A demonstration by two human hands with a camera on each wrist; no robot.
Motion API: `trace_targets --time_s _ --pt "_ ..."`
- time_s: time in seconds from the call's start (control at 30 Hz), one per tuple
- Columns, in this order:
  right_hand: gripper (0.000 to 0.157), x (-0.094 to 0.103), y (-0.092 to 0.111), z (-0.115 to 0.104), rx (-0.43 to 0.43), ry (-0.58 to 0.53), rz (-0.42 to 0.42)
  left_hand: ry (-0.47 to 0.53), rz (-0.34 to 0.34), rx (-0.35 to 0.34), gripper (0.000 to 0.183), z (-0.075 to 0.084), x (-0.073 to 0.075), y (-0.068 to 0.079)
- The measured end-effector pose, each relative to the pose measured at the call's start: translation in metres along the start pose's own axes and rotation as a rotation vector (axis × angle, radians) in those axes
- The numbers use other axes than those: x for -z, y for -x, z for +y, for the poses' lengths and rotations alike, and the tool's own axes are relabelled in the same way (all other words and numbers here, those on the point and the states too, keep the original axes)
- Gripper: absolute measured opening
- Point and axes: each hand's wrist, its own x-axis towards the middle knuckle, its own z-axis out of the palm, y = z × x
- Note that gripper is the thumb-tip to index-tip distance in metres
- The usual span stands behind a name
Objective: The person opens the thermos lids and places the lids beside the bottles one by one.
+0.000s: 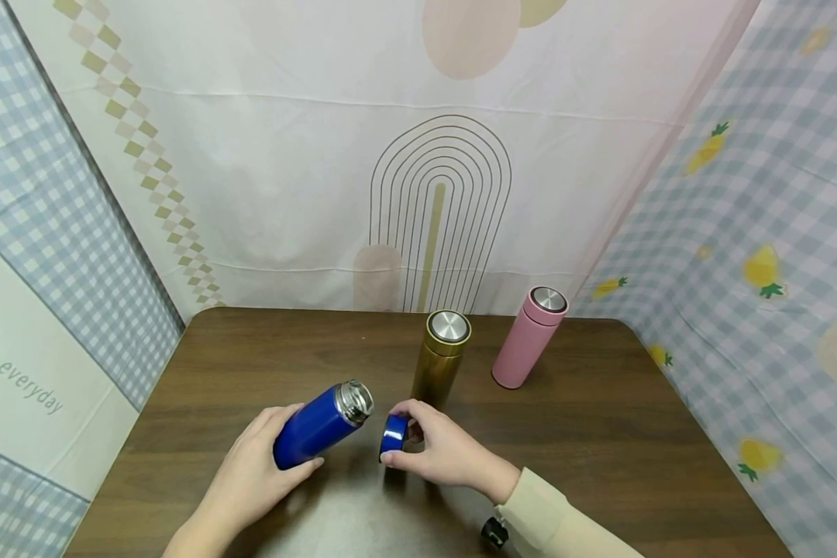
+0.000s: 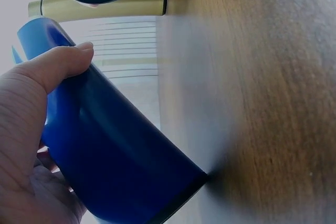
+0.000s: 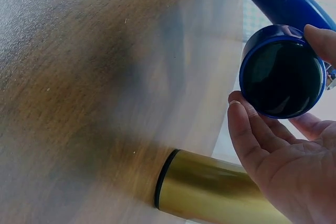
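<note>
My left hand [image 1: 254,469] grips a blue thermos flask [image 1: 314,428], tilted with its bare steel mouth toward the right. In the left wrist view the thumb lies along the flask's blue body [image 2: 110,135], whose lower edge is at or close to the tabletop. Between thumb and fingers my right hand [image 1: 439,449] holds the blue lid [image 1: 394,434], apart from the flask's mouth. The right wrist view has the lid's dark round top [image 3: 283,80] facing the camera. Just behind the right hand stands a gold thermos flask [image 1: 438,364], its lid on, partly hidden by that hand.
A pink thermos flask [image 1: 528,339] with its lid on stands farther back on the right of the brown wooden table [image 1: 600,434]. Patterned cloths [image 1: 286,178] hang behind the table and at both sides. A dark strap is at the right wrist.
</note>
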Motion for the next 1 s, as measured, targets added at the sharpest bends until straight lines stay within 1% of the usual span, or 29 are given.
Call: trace_targets --time_s 0.37,0.77,1.0 --pt "0.060 -0.0056 -0.0001 0.0068 -0.012 -0.014 -0.009 0.003 -0.009 0.012 0.077 -0.0001 -0.0007 -0.0005" --pt "0.060 -0.0069 0.0016 0.0064 -0.029 -0.006 -0.011 0.010 -0.012 0.011 0.078 -0.0001 -0.0015 -0.0002" --pt "0.058 -0.0079 0.0010 0.0090 -0.001 0.015 0.000 0.011 -0.013 0.019 0.077 0.0004 -0.0008 -0.0002"
